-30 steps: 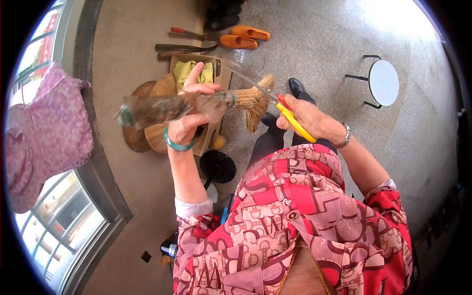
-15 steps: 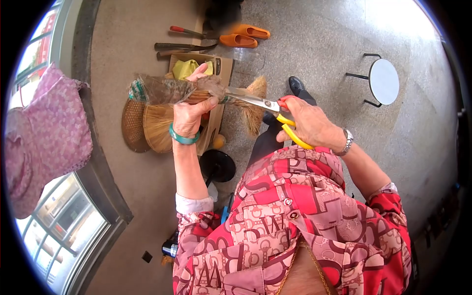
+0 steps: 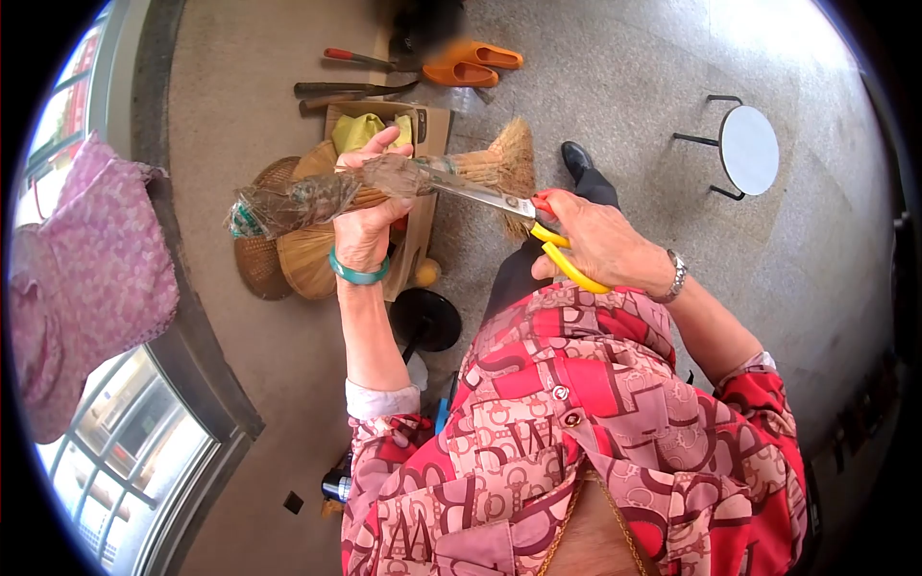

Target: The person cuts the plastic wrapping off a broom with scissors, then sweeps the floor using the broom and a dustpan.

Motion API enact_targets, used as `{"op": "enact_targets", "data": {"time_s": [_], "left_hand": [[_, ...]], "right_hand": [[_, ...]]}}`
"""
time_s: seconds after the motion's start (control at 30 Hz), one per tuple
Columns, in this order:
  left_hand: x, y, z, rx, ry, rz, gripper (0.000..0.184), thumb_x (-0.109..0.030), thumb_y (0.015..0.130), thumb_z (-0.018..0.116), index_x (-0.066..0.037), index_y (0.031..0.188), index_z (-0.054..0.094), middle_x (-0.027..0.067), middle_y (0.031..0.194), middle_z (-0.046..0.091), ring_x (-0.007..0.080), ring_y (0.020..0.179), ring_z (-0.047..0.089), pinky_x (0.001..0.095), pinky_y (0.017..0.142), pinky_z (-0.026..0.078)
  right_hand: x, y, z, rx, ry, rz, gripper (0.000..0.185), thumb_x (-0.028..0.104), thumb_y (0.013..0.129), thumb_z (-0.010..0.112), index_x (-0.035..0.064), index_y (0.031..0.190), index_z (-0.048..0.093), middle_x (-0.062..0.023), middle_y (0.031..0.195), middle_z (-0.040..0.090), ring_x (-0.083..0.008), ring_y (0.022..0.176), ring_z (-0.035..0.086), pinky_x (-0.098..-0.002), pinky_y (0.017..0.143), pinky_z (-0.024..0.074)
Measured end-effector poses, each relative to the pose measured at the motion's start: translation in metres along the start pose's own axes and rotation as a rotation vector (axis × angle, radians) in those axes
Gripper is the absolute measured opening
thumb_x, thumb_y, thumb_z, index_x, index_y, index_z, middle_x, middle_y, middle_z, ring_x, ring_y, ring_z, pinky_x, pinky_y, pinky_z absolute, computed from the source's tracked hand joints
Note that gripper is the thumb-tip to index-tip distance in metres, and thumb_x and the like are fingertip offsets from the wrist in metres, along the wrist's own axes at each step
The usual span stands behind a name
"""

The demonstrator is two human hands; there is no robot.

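Observation:
My left hand (image 3: pixel 367 226) grips a short straw broom (image 3: pixel 322 197) by its middle, where brown plastic wrap and tape cover the handle. Its bristles (image 3: pixel 514 158) point right and flare out; a green bit shows at the handle's left end. In my right hand (image 3: pixel 605 245) is a pair of scissors (image 3: pixel 567 252) with yellow and red handles. The blades reach left to the ragged wrap beside my left fingers; their tips are hidden against it. A green bangle circles my left wrist and a metal watch my right.
Under the broom stands a cardboard box (image 3: pixel 423 206) with a yellow cloth (image 3: pixel 357 130). Woven hats (image 3: pixel 261 259) lean beside it. Orange shoes (image 3: pixel 461 74) and long-handled tools (image 3: pixel 355 89) lie beyond. A round stool (image 3: pixel 749 152) stands at right, and pink fabric (image 3: pixel 106 278) hangs by the window.
The broom has tilted, its handle end dropping lower and its bristle end rising. The scissors have shifted slightly left, still against the wrap.

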State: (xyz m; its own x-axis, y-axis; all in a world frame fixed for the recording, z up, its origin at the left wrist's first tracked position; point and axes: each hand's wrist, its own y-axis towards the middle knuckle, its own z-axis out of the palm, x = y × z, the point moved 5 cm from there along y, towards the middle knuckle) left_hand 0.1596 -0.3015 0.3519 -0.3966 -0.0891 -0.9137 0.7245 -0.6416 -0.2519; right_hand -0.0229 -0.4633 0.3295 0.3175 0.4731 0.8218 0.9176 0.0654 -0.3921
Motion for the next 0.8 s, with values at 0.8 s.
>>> {"op": "enact_targets", "data": {"time_s": [0.8], "left_hand": [[0.012,-0.009,0.004,0.000,0.039,0.027,0.055,0.006,0.054,0.076,-0.013,0.096,0.047,0.0149,0.122,0.046,0.0266,0.111,0.048,0.0406,0.094,0.041]], "right_hand": [[0.002,0.003,0.014,0.060,0.136,-0.041,0.076,0.060,0.068,0.063,-0.0038,0.104,0.043,-0.0243,0.095,0.055,-0.0403,0.088,0.056,-0.0433,0.072,0.0462]]}}
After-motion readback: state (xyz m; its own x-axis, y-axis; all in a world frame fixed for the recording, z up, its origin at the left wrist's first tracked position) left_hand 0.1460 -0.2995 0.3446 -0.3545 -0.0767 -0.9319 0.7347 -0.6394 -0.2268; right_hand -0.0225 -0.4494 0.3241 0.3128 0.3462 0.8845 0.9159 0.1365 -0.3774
